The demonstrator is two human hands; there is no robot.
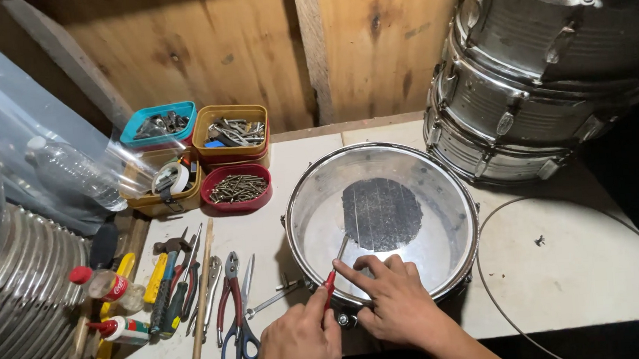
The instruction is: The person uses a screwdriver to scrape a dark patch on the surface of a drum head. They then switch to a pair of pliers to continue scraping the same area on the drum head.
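Left of the drum shell (442, 192), pliers and scissors (233, 315) lie on the white table (592, 264). At the shell's near rim, the left hand (298, 348) pinches a red-handled screwdriver (332, 273), whose tip reaches inside the shell. Just right, the right hand (397, 299) rests on that rim, fingers slightly spread.

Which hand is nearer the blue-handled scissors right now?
Left. The left hand sits just right of the blue-handled scissors, holding a red-handled screwdriver. The right hand is farther right, resting on the near rim of the drum shell.
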